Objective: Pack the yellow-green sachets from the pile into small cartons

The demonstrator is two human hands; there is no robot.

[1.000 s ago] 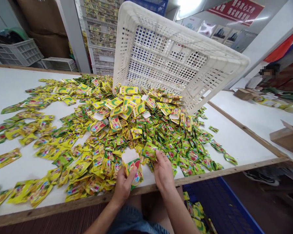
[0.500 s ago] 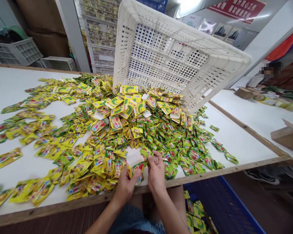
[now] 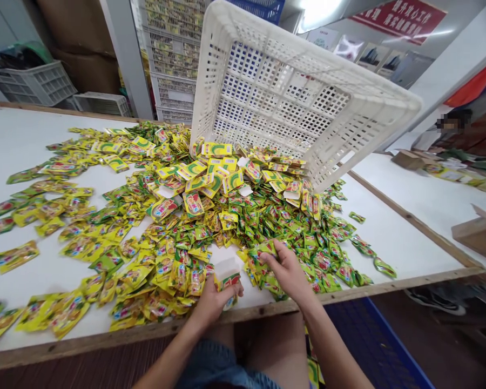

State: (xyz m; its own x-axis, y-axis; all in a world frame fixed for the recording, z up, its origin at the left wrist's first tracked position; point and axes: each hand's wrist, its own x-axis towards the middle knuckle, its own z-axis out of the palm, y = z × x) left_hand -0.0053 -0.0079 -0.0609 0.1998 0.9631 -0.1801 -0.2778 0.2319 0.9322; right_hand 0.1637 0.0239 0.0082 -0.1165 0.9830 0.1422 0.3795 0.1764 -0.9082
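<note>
My left hand point(image 3: 215, 302) is closed round a small printed carton point(image 3: 230, 278), whose white top flap stands open. Its lower part is hidden behind my fingers. To the right, my right hand point(image 3: 287, 270) pinches a green packet point(image 3: 263, 249) between thumb and fingers, just above the heap. Green packets point(image 3: 324, 259) lie around that hand, and yellow packets point(image 3: 162, 281) are piled left of the carton. Farther back, several yellow cartons point(image 3: 213, 183) rest on top of the packets.
A white plastic crate point(image 3: 283, 81) stands tipped on its side behind the heap. The white table point(image 3: 405, 237) has a wooden edge point(image 3: 336, 296). Below it sits a blue crate point(image 3: 372, 335). Cardboard boxes point(image 3: 480, 235) lie at the right, near another person point(image 3: 449, 132).
My right hand has moved right, away from the carton, and now grips a green packet over the heap. My left hand still holds the carton, which has tilted slightly.
</note>
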